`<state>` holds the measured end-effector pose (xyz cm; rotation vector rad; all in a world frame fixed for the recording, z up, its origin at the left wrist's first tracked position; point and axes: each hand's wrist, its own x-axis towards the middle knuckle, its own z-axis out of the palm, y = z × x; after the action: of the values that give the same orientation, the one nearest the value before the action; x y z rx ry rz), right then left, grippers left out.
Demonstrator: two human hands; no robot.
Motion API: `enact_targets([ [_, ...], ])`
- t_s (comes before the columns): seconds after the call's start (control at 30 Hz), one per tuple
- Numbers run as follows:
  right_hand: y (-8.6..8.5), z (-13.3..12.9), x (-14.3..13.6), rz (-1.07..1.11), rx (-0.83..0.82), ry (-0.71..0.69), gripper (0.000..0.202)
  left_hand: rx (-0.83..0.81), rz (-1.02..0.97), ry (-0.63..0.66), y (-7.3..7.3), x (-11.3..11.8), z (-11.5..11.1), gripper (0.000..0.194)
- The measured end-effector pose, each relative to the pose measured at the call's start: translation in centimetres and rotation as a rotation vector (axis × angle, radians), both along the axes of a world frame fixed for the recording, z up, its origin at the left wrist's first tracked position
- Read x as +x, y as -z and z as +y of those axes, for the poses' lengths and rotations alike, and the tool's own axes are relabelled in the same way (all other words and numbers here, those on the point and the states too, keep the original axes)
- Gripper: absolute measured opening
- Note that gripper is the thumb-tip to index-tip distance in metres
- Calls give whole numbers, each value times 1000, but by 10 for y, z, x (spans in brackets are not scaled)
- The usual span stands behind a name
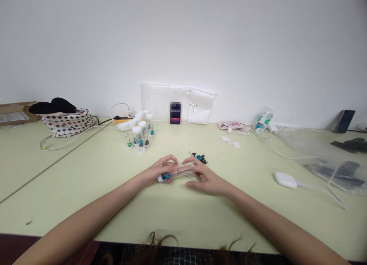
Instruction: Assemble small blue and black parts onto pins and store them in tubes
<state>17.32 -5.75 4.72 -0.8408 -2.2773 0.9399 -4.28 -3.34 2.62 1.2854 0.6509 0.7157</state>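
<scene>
My left hand (163,168) is closed around a clear plastic tube (180,172) lying slantwise above the table. The tube's white cap (160,178) points left, and a blue piece (165,176) shows inside next to it. At the tube's other end is my right hand (203,177), its fingers curved over it and its thumb apart below; whether the fingertips touch the tube I cannot tell. Just beyond that hand lies a small heap of black and blue pieces (200,157) with thin metal rods.
Several capped clear tubes (137,137) stand upright at back left. A phone (175,114) leans on a white padded bag (160,97) by the wall. White caps (230,142), a pink phone (231,125) and a bottle (263,119) are at back right; a white adapter (286,180) lies right.
</scene>
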Motion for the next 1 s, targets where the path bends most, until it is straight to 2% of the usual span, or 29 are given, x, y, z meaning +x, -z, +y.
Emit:
enact_targets([
  [0.07, -2, 7, 5, 58, 12, 60, 33, -5, -8, -62, -1, -1, 2, 24],
  [0.17, -2, 21, 18, 141, 52, 257, 23, -18, -13, -201, -1, -4, 7, 25],
  [0.23, 1, 27, 25, 70, 55, 354, 17, -16, -23, -275, 0, -7, 11, 25],
  [0.37, 14, 25, 25, -209, 8, 303, 14, -14, -69, -359, 4, -10, 17, 27],
  [0.5, 24, 15, 13, -326, 74, 319, 5, -21, -88, -383, 7, -11, 20, 26],
  [0.63, 26, 10, 6, -430, 134, 314, 9, -35, -58, -393, 7, -12, 21, 28],
  [0.77, 26, 6, 4, -526, 197, 284, 10, -56, -22, -349, 5, -11, 19, 31],
  [0.9, 28, 10, 11, -445, 165, 323, 12, -79, 10, -296, 3, -12, 18, 32],
  [1.0, 22, 20, 19, -339, 166, 388, 12, -87, 31, -263, 4, -13, 18, 32],
])
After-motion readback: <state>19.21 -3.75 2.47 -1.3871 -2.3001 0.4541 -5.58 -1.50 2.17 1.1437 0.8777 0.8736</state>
